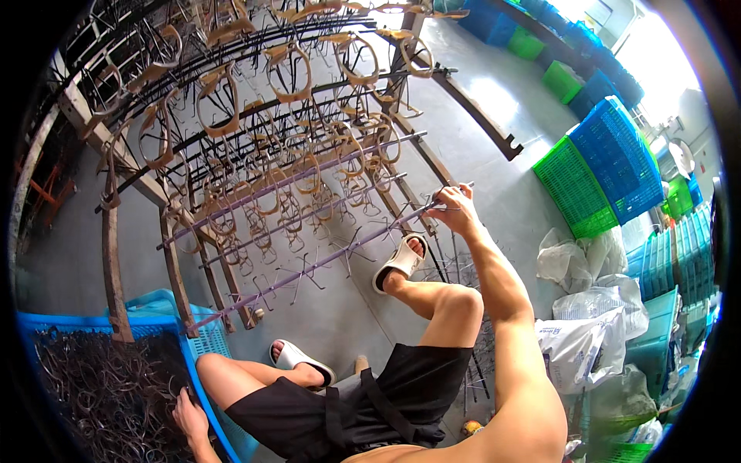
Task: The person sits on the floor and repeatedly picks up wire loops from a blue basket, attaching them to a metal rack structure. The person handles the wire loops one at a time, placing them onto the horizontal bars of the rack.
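Note:
My right hand [455, 210] is closed around the far right end of a long purple rod [340, 251] with thin wire hooks along it. The rod slants down to the left, its lower end near the blue crate [197, 386]. No loops hang on its hooks. At the lower left, my left hand [190, 417] is by the crate's inner edge, touching a pile of thin dark curved pieces [108, 393]. Its fingertips are partly lost against the pile, so a held piece cannot be made out.
A rusty metal rack [174, 270] stands ahead, its rods hung with tan-brown loops [218, 100]. Stacked green and blue crates [602, 174] stand at right, with white plastic bags [583, 347] nearer. A notched rack arm [478, 116] juts out right. My sandalled feet rest below the rod.

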Tool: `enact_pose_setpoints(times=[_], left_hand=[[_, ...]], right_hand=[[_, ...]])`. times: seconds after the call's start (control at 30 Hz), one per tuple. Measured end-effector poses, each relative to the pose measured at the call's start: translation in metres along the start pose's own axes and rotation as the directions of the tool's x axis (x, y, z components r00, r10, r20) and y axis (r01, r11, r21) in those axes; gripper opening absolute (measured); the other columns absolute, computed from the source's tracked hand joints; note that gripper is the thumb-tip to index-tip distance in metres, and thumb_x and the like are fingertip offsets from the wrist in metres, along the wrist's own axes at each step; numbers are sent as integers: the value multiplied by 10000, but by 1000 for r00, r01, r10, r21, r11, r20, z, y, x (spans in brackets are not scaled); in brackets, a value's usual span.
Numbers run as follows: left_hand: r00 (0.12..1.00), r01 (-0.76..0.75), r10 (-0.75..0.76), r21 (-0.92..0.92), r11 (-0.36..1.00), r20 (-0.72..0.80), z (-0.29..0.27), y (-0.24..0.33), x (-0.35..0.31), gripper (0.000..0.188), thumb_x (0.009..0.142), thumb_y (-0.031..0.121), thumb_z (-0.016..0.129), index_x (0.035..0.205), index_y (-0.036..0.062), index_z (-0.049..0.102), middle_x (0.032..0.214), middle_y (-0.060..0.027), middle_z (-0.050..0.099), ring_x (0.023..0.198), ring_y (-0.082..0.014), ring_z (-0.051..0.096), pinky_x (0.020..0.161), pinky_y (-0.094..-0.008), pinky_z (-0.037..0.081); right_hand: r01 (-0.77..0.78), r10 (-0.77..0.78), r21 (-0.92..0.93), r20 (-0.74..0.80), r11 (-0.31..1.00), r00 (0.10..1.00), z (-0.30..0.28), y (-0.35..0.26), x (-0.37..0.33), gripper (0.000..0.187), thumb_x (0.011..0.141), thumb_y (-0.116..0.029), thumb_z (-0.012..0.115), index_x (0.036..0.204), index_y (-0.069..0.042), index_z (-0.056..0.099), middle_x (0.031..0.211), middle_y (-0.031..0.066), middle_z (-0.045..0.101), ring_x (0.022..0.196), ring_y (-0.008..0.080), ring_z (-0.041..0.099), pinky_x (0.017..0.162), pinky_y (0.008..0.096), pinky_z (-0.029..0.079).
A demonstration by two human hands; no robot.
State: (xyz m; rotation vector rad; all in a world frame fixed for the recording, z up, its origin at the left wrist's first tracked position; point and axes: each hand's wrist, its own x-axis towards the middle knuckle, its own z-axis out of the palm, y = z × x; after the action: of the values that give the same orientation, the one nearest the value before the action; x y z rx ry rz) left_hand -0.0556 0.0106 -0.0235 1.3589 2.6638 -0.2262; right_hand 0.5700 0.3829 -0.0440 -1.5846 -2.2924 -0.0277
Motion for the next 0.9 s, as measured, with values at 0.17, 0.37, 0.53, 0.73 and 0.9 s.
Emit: enact_pose_setpoints(times=[0.17,0.37,0.53,0.73,0.9], left_hand=[[927,-41,-81,-315,948,-367,-2,-53,10,287,888,83,480,1159,-8,504,1081,-221,573,983,-365,556,815,-409,437],[787,64,-553,-856,512,-272,3,-130,-4,380,908,201,536,1227,0,484,977,-105,608,798,-169,571,707,-286,475],[864,97,-499,-949,300,-69,-33,-114,10,428,823,238,657,1160,6,534,905,-39,596,684,-100,531,604,-242,451],[986,154,-91,-965,211,137,-40,-154,1,199,837,204,653,952,58,580,758,30,549,621,-58,498,572,-213,420],[959,222,-206,-969,107,197,-47,-142,11,179,861,263,618,846,87,587,671,32,549,571,-59,500,551,-200,411]], right_hand=[[-28,28,4,12,1000,1000,-1,1,-1,383,660,-436,720,870,-136,609,861,3,603,957,204,559,978,465,259],[47,-52,-63,-74,997,996,-12,-34,14,335,635,-339,758,770,-93,575,764,42,566,801,261,539,911,402,327],[55,-65,-64,-158,996,985,6,11,-25,337,665,-237,783,878,-55,595,871,61,600,898,250,554,926,394,350],[81,-82,-88,-2,993,997,2,12,-18,309,748,-288,718,919,-89,553,846,40,596,866,241,548,907,401,328],[19,-15,-158,29,987,999,10,20,-19,412,749,-288,721,1072,-104,543,1014,81,591,1056,278,515,997,411,301]])
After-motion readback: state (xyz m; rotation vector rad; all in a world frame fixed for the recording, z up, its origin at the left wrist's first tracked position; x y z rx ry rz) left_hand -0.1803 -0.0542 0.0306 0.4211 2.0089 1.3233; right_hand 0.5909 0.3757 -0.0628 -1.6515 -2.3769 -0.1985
